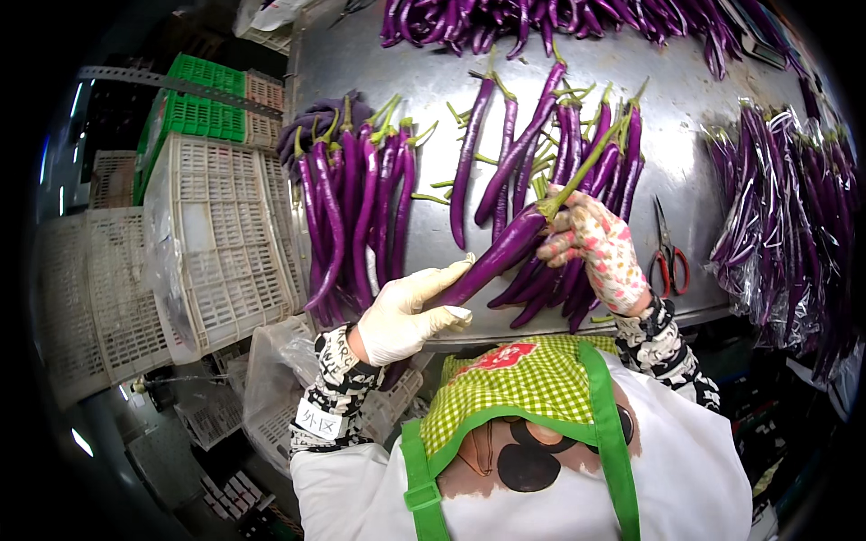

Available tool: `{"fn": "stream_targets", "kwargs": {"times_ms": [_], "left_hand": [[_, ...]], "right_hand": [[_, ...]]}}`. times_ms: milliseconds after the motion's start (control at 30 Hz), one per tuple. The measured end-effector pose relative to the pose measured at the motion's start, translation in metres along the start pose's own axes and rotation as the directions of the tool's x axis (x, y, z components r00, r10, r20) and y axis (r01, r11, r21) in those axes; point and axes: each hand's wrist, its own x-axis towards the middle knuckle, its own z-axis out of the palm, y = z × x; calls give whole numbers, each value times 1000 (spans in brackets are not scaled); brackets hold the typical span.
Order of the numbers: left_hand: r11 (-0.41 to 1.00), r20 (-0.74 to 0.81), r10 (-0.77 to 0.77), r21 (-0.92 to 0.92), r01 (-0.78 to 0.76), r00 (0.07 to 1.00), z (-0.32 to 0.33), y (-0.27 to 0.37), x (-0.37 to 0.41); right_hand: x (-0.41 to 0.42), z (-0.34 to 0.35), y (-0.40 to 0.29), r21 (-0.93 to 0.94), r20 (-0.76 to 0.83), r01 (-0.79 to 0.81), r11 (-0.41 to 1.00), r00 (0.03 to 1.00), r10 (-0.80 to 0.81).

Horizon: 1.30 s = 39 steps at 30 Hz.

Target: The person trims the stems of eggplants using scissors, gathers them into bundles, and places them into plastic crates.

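Note:
A long purple eggplant (497, 253) slants across the front of the metal table, stem up to the right. My right hand (592, 243), in a pink-and-white patterned glove, holds it near its green cap. My left hand (414, 312), in a pale rubber glove, lies around its lower end, thumb and fingers on either side. A row of eggplants (365, 203) is to the left; another pile of eggplants (561, 291) lies partly hidden beneath my right hand. Cut green stems (429, 197) are scattered between. Scissors with red handles (668, 264) rest right of my right hand.
Bagged eggplants (778, 216) lie at the right table edge. A large heap of eggplants (514, 20) spans the far side. A dark cloth (338, 108) sits at the back left. White plastic crates (223, 237) and a green crate (210, 88) are stacked left of the table.

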Motion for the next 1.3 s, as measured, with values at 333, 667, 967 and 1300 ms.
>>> {"fn": "stream_targets", "kwargs": {"times_ms": [333, 667, 967, 1300], "left_hand": [[685, -63, 355, 697, -213, 933, 15, 15, 6], [691, -138, 335, 708, -144, 932, -3, 0, -3], [668, -161, 414, 722, -178, 896, -3, -11, -19], [435, -182, 619, 890, -140, 764, 4, -10, -23]], "right_hand": [[7, -4, 12, 101, -107, 44, 994, 994, -33], [17, -18, 17, 279, -64, 72, 958, 996, -57], [12, -19, 16, 356, 118, 84, 931, 984, -134], [7, -21, 13, 368, 144, 3, 930, 988, -61]]}}
